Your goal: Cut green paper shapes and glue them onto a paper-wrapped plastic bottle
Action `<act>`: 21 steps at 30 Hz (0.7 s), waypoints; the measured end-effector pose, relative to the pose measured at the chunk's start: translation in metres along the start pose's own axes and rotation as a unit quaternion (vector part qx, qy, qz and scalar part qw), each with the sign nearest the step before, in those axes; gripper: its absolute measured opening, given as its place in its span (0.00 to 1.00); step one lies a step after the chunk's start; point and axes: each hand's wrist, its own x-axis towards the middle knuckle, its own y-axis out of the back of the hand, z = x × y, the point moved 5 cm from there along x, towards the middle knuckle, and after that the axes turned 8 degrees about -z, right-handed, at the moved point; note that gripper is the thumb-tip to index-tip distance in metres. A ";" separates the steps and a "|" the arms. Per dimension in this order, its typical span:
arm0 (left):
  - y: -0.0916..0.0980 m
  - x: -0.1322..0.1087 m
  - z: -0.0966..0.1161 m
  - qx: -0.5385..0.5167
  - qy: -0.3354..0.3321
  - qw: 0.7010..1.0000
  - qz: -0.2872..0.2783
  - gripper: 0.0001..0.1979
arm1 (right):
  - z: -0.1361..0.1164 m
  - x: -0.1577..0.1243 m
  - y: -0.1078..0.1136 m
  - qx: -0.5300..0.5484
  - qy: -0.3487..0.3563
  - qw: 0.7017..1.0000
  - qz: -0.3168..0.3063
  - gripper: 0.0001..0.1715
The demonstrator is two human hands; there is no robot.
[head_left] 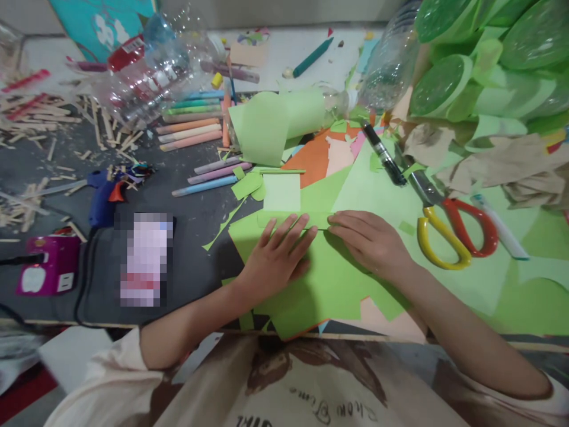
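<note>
My left hand [279, 254] lies flat, fingers stretched out, pressing on a green paper sheet [329, 279] at the table's front. Beside it, my right hand [370, 239] rests on the same sheet with fingers together and flat, fingertips pointing left along a folded paper edge [296, 217]. The two hands' fingertips nearly meet at that fold. Neither hand grips anything. A paler green paper square [281, 191] lies just beyond the fold.
Scissors [448, 228] with yellow and red handles and a black marker [384, 155] lie right of my hands. A blue glue gun [106, 193], chalk sticks [191, 127], plastic bottles [155, 71], wooden sticks [35, 118] and a magenta box [44, 264] fill the left and back.
</note>
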 end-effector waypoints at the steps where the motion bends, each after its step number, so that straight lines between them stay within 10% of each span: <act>1: -0.002 0.000 0.000 -0.008 -0.001 1.000 -0.010 0.25 | -0.002 0.000 0.001 -0.005 0.003 1.000 -0.003 0.16; 6: -0.004 -0.001 0.000 -0.022 0.000 0.999 -0.026 0.26 | -0.017 -0.004 0.002 -0.028 -0.023 0.999 -0.019 0.15; 12: -0.006 -0.001 0.002 -0.032 0.011 0.999 -0.038 0.26 | -0.032 -0.019 -0.017 -0.073 -0.090 0.984 -0.132 0.43; 21: -0.006 0.002 -0.001 -0.025 0.032 0.999 -0.022 0.28 | -0.019 -0.015 -0.024 -0.052 -0.085 0.986 -0.134 0.43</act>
